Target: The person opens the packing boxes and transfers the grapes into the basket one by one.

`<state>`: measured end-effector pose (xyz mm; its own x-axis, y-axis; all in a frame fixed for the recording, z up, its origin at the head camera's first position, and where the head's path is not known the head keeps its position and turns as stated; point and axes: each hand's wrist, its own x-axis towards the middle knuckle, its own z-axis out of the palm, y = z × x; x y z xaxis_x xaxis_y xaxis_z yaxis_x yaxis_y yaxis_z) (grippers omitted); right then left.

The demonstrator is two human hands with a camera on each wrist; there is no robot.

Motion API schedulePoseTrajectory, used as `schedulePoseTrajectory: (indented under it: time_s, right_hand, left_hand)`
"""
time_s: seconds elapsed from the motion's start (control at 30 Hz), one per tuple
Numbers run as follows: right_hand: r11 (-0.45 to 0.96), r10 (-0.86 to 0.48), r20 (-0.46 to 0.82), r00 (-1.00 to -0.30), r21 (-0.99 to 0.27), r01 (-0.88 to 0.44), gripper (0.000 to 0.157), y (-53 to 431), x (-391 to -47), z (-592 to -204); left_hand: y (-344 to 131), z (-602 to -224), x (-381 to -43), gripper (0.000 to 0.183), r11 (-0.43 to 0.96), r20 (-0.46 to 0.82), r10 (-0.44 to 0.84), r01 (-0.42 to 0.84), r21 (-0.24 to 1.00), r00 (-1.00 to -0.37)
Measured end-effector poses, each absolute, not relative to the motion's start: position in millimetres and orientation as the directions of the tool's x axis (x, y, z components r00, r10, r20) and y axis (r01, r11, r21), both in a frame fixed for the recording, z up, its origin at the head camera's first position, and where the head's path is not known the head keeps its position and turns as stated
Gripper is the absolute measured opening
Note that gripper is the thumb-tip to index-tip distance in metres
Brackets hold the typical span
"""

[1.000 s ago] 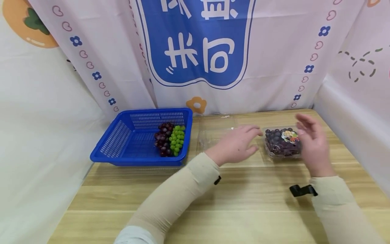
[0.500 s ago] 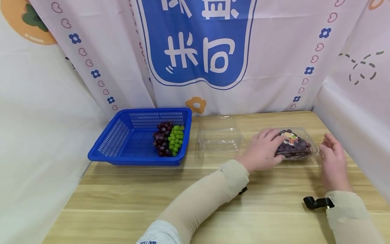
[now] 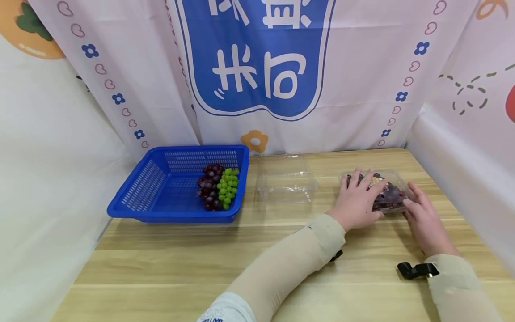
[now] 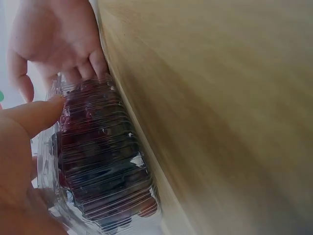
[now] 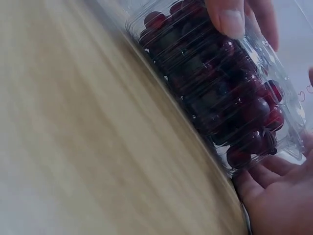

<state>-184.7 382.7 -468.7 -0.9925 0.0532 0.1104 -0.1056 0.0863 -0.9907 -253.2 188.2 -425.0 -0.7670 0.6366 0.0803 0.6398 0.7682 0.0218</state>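
A clear plastic clamshell box of dark grapes (image 3: 389,194) sits at the right of the table, a colourful sticker on its lid partly covered. My left hand (image 3: 356,203) lies over its left part, fingers spread and fairly straight on the lid. In the right wrist view the left thumb (image 5: 231,22) presses the box's long side near the rim. My right hand (image 3: 429,226) touches the right end of the box. Its palm faces the box in the left wrist view, with straight fingertips against the lower end (image 4: 84,71).
A blue basket (image 3: 170,216) at the left holds a bunch of red grapes (image 3: 208,190) and a bunch of green grapes (image 3: 228,188). Between it and my hands stands a clear plastic container (image 3: 286,181), its lid raised. A printed curtain (image 3: 350,89) hangs behind the table.
My left hand has moved right, from beside the clear container onto the grape box. The box shifted right, then slightly back left. My right hand moved to the box's right end and now touches it.
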Motion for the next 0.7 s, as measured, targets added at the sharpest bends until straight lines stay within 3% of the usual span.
schedulePoseTrajectory:
  time_s: [0.27,0.5,0.7]
  right_hand:
    - [0.413,0.097,0.133,-0.986,-0.907,-0.082,0.076,381.7,-190.8,-474.6]
    - [0.449,0.063,0.124,-0.990,-0.890,-0.083,0.091,382.8,-192.6,-471.2]
    - [0.461,0.052,0.116,-0.992,-0.884,-0.079,0.089,383.5,-193.5,-474.9]
  left_hand:
    - [187.8,-426.1,-255.7,0.085,0.777,0.053,0.629,0.627,-0.047,-0.776]
    - [186.1,-422.4,-257.2,0.083,0.755,0.034,0.652,0.645,-0.121,-0.757]
    - [183.2,-420.3,-259.2,0.083,0.730,0.000,0.675,0.667,-0.148,-0.738]
